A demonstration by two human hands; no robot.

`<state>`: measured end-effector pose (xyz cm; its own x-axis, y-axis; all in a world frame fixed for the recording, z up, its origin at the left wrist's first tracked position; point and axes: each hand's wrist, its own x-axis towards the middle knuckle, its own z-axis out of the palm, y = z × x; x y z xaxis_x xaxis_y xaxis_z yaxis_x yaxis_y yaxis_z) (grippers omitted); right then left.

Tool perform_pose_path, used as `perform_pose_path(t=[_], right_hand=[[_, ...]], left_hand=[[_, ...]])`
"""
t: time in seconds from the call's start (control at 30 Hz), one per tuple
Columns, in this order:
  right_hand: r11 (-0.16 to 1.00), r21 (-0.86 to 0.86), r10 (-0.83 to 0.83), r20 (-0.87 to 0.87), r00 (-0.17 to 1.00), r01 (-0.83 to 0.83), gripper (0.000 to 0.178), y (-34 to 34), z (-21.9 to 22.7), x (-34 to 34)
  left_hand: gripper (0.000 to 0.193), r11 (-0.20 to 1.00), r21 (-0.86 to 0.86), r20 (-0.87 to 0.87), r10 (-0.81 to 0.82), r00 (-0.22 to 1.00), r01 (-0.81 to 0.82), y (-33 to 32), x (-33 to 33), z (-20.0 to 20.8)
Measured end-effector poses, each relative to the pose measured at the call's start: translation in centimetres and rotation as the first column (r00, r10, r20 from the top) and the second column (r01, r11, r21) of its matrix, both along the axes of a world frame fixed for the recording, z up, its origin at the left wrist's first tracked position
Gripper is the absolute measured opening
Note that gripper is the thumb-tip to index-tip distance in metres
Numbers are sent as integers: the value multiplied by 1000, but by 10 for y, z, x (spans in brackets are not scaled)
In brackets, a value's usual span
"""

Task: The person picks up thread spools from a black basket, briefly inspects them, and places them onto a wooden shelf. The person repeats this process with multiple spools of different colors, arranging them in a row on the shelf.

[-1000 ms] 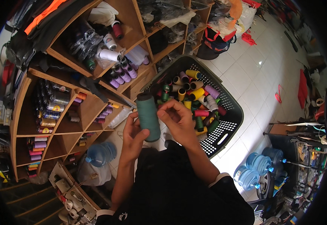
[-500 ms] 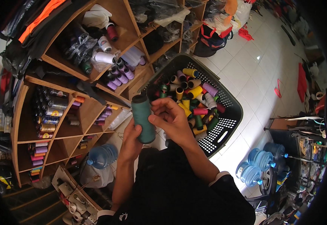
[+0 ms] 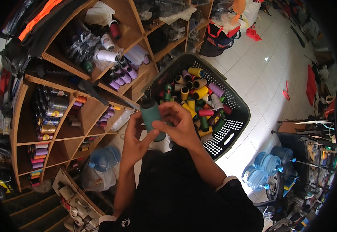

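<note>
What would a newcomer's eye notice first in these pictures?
First, the teal thread cone, at the centre between the left grip and right grip. Just beyond it, the dark green basket of colourful thread spools draws attention. Blue water bottles stand out at lower right.

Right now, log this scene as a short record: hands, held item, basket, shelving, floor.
left hand: gripping the green spool
right hand: thumb against the spool's side, fingers curled
held item: one thread spool, slightly tilted, dark end uppermost in the picture
basket: dark, perforated, holding mixed-colour spools
shelving: wooden, with purple spools among its contents
floor: pale tiles; blue water bottles at right
</note>
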<state>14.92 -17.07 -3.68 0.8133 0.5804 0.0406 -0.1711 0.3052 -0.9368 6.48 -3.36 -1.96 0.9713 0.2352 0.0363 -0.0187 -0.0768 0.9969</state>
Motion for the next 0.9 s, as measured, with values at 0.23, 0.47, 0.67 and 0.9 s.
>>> perform_pose_path(t=[0.23, 0.47, 0.67, 0.9], right_hand=[[987, -162, 10, 197, 980, 22, 50, -10, 11, 6], [978, -193, 129, 265, 955, -79, 53, -8, 24, -8], [988, -149, 60, 205, 977, -30, 49, 0, 22, -18], [933, -196, -102, 663, 742, 303, 32, -1, 33, -21]], left_hand=[[48, 888, -449, -54, 84, 995, -99, 20, -9, -4], [56, 759, -648, 33, 109, 993, -62, 22, -6, 2], [61, 813, -577, 69, 145, 987, -79, 21, -6, -2], [64, 877, -401, 98, 327, 940, -263, 10, -8, 4]])
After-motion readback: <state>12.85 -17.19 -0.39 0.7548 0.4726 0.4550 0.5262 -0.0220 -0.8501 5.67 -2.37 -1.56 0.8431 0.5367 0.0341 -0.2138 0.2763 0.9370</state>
